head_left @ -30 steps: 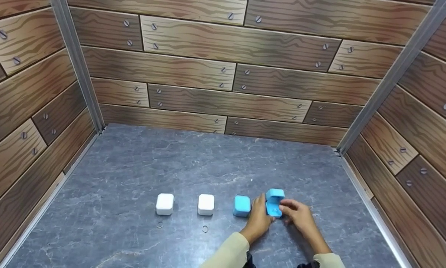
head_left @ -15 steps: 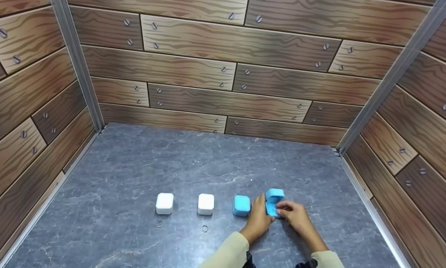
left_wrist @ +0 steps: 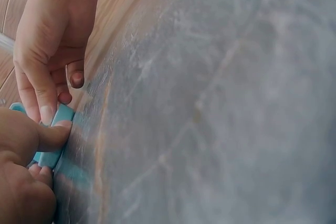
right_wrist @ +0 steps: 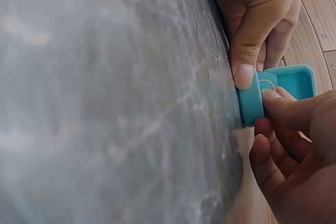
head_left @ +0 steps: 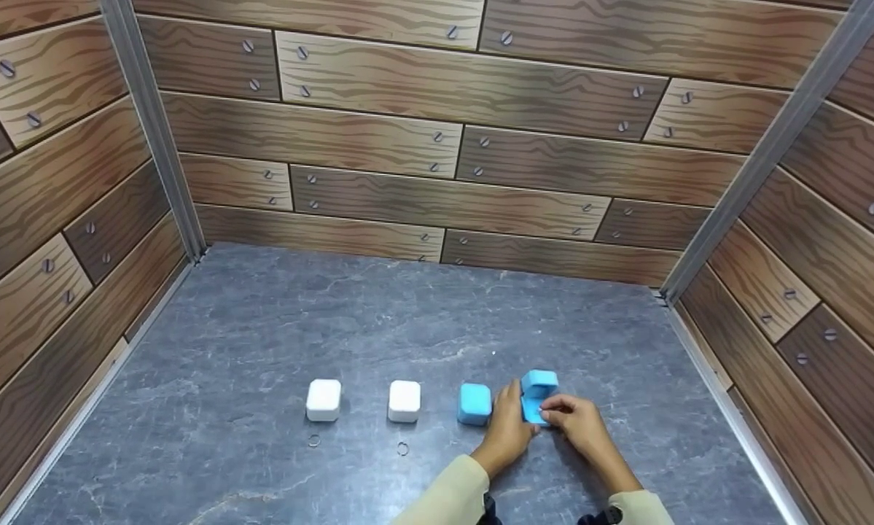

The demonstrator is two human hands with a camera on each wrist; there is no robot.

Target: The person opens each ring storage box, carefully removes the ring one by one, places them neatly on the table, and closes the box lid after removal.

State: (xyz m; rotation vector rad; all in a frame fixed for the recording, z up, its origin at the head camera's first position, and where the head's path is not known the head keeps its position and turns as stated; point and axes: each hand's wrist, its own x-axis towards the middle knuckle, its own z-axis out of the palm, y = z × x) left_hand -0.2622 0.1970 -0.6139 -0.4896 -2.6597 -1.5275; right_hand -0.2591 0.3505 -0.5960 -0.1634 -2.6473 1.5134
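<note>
A blue ring box (head_left: 539, 379) stands with its lid raised at the right end of a row of boxes. My left hand (head_left: 508, 425) grips its base from the left, the thumb (right_wrist: 244, 76) lying on the front wall. Inside, a thin ring (right_wrist: 268, 83) stands upright in the base, partly hidden by fingers. From the right, my right hand (head_left: 584, 430) pinches that ring between thumb and index finger. In the left wrist view the box (left_wrist: 63, 115) sits between both hands and the ring is out of sight.
Left of my hands stand a closed blue box (head_left: 474, 404), a white box (head_left: 404, 401) and another white box (head_left: 324, 399). One loose ring (head_left: 403, 449) lies before the nearer white box, another ring (head_left: 314, 440) before the farther one. Wood-patterned walls (head_left: 378, 131) enclose the grey table (head_left: 349, 306).
My right hand has shifted slightly left, its fingertips going from the box's right edge into the base at the ring. My left hand and the other boxes stay put.
</note>
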